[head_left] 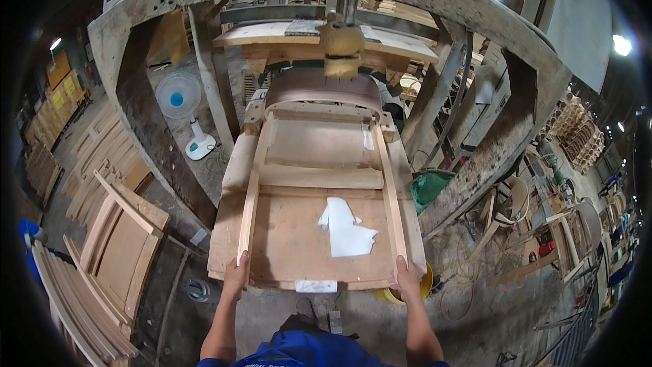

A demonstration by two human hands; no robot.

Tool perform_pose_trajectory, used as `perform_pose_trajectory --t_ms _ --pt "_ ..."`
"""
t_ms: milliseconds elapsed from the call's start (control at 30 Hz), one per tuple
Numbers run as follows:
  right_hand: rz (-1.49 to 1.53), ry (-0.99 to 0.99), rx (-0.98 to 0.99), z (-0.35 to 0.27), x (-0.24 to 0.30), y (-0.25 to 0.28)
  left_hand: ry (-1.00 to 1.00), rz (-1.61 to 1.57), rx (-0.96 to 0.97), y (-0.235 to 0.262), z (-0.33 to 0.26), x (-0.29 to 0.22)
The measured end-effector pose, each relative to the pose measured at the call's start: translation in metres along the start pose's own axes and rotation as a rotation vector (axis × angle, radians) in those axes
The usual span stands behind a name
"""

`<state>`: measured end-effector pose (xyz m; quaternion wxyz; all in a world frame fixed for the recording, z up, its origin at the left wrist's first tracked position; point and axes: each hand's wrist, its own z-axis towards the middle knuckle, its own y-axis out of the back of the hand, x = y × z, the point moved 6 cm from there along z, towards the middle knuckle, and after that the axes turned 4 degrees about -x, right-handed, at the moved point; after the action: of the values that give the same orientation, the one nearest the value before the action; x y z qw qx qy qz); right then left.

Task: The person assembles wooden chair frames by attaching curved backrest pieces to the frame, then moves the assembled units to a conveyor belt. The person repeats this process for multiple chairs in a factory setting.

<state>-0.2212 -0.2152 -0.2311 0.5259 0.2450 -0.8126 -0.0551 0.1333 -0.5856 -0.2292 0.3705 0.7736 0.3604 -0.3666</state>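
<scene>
Fingers of the left hand (236, 277) wrap the near end of the wooden frame's (319, 177) left rail, clamped on it — the rail runs straight away from the fingertips toward the sanding belt (322, 90) at the far end. Left of that hand, well apart and lower, stand stacked chair-back frames (115, 245), and farther off a white fan (180, 98) on the floor. Between the two hands the frame lies flat on the wooden worktable (292, 245), its crossbar (319, 177) well beyond the fingers; a torn white paper sheet (346, 228) lies on the table inside the frame, nearer the right fingers than the left. The right hand (407, 278) grips the near end of the right rail in the same way, fingers closed round it. Just beside that hand, below the table's corner, shows a yellow bucket (426, 285) — and further right, loose wooden parts (536, 231) on the floor.
</scene>
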Motion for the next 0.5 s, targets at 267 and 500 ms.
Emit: perform_pose_trajectory --t_ms 267,500 --pt "-0.040 -0.024 -0.050 0.016 0.024 -0.024 0.012 -0.090 0.036 -0.002 0.040 -0.014" --pt "-0.019 -0.059 -0.039 0.017 0.022 -0.029 0.053 -0.091 0.021 -0.001 0.041 -0.013"
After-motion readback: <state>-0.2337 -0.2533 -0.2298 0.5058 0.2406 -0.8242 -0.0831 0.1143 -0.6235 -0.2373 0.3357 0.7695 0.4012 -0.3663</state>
